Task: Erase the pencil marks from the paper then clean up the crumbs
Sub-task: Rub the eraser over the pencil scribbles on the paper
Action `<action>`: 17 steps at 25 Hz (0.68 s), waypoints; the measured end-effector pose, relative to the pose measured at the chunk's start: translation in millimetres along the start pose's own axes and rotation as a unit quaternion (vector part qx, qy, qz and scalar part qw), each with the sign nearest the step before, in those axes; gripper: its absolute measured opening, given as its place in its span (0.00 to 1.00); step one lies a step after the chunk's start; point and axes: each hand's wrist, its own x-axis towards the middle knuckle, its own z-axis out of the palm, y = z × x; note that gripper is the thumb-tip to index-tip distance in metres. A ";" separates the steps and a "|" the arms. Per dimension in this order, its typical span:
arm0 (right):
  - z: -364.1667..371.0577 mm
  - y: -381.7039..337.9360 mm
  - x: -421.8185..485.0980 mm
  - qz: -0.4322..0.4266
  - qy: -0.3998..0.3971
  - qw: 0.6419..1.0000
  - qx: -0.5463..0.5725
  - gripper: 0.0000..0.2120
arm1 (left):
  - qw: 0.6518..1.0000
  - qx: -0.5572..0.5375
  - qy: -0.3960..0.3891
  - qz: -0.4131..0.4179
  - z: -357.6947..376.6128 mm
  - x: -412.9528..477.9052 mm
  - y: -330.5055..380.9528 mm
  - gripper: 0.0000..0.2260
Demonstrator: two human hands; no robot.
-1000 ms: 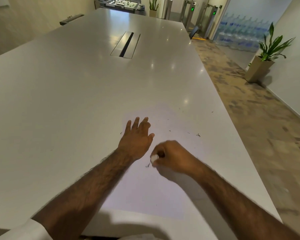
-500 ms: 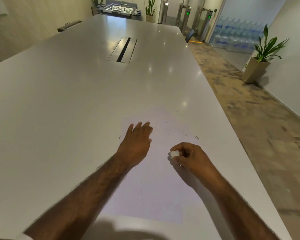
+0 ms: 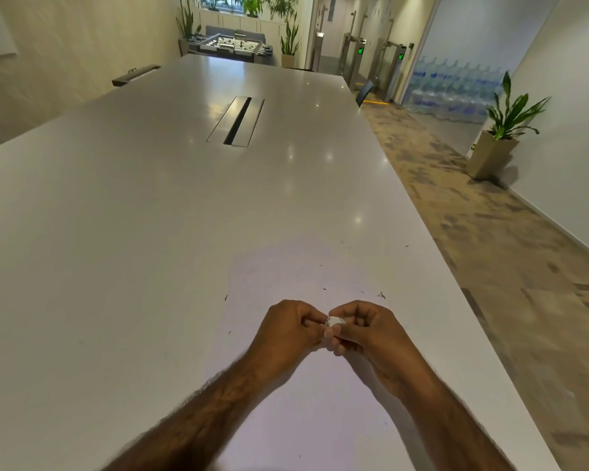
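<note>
A white sheet of paper (image 3: 286, 277) lies on the white table (image 3: 116, 232) in front of me. Both hands meet above its middle. A small white eraser (image 3: 334, 321) sits between them, pinched by the fingertips of my left hand (image 3: 288, 329) and my right hand (image 3: 368, 329). Dark eraser crumbs (image 3: 381, 295) lie scattered on the paper beyond the hands and on the table to the left. No clear pencil marks show on the paper; the part under my hands and forearms is hidden.
The table's right edge (image 3: 456, 277) runs close to the paper, with patterned carpet floor beyond it. A cable slot (image 3: 237, 121) is set in the table's far middle. A potted plant (image 3: 497, 144) stands by the right wall.
My left hand has lifted off the paper, curled, and come to the eraser. My right hand has moved the eraser up and toward the middle, so both hands now hold it.
</note>
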 end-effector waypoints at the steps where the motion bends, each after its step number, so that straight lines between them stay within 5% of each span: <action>1: 1.4 -0.7 0.5 0.003 -0.003 1.000 0.002 0.07 | 1.000 0.006 0.015 -0.019 -1.9 4.1 -3.9 0.02; 5: 2.0 0.4 2.9 -0.019 0.034 0.999 -0.037 0.06 | 0.983 0.173 0.065 0.013 -3.7 15.9 -22.6 0.08; 9: -6.6 6.9 5.3 -0.046 0.133 0.987 -0.072 0.06 | 0.948 0.289 0.020 0.130 -13.1 15.9 -42.4 0.04; 12: -19.6 10.3 5.8 -0.044 0.176 0.978 -0.103 0.06 | 0.895 0.394 0.021 0.207 -31.2 14.8 -56.8 0.18; 17: 17.7 24.5 -11.4 -0.118 0.193 0.938 -0.262 0.09 | 0.799 0.596 -0.026 0.081 -40.0 2.8 -65.2 0.40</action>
